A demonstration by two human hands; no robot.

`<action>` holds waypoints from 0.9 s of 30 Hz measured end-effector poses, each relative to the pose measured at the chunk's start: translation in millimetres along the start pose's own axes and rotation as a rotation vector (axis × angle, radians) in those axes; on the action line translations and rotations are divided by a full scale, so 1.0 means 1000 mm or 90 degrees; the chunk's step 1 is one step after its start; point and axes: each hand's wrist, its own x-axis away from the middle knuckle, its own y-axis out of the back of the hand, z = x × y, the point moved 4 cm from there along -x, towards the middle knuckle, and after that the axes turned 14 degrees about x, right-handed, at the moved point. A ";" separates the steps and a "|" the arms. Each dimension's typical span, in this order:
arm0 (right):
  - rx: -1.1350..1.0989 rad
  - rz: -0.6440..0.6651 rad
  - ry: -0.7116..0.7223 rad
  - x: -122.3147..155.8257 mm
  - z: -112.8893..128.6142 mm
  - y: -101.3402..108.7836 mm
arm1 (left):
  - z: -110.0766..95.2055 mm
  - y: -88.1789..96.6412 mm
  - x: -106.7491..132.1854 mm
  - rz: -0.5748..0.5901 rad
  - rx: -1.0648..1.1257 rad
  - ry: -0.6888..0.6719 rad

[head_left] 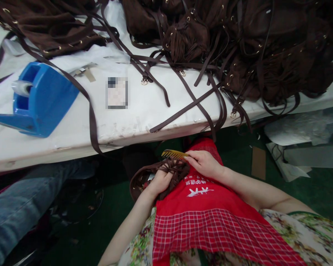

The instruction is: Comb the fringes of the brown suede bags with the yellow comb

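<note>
A brown suede fringed bag [166,171] lies on my lap over a red apron [208,218]. My left hand [159,181] is closed on the bag and presses it down. My right hand [204,162] pinches a yellow comb [173,154], whose teeth rest on the bag's fringe. Both hands are below the front edge of the white table [127,122].
A heap of brown fringed bags [252,44] with long straps covers the back of the table; straps hang over its edge. A blue tape dispenser [39,98] stands at the left. Another person's jeans-clad leg [19,207] is at lower left. White sheets [299,136] lie on the green floor.
</note>
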 end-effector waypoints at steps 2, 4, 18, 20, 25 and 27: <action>0.013 0.012 0.002 0.002 0.002 -0.001 | 0.000 -0.001 -0.001 0.006 0.015 0.006; 0.032 0.018 0.003 0.002 0.002 -0.003 | 0.001 -0.001 -0.002 0.009 0.026 0.009; 0.184 0.078 0.031 -0.017 -0.004 -0.040 | -0.007 -0.002 0.000 0.016 -0.019 -0.009; 0.220 0.125 -0.046 -0.027 -0.022 -0.055 | -0.007 -0.003 0.002 0.020 -0.055 -0.014; 0.179 0.149 -0.162 -0.043 -0.065 -0.071 | 0.001 0.003 0.006 -0.030 0.021 0.025; 0.020 0.116 -0.150 -0.045 -0.067 -0.067 | 0.005 0.012 0.007 -0.095 0.143 0.057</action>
